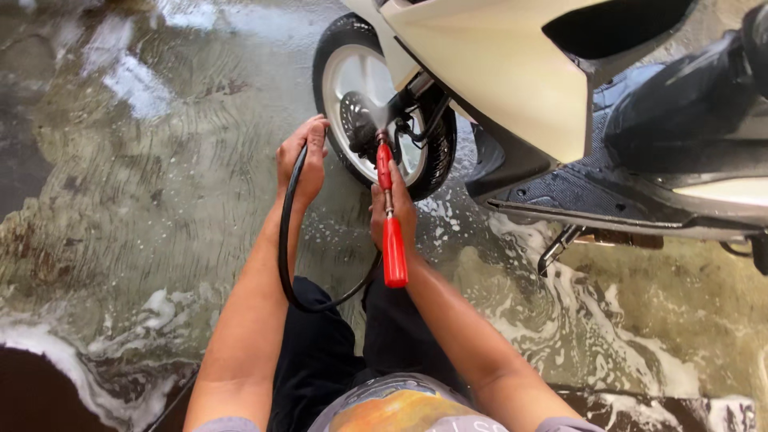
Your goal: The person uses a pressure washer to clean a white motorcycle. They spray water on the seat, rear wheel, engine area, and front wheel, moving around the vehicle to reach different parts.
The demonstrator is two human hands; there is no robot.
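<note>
My right hand (398, 206) grips a red-handled spray gun (390, 232) that points up at the front wheel (376, 104) of a cream scooter (512, 72). A fan of water leaves the nozzle and hits the wheel hub. My left hand (302, 160) holds the black hose (285, 240), which loops down over my lap and back to the gun. The wheel has a black tyre and a white rim.
The concrete floor (160, 200) is wet, with white foam (608, 336) spreading below the scooter and at the lower left. The scooter's side stand (556, 248) rests on the floor at right. Its black footboard (592, 192) and seat fill the upper right.
</note>
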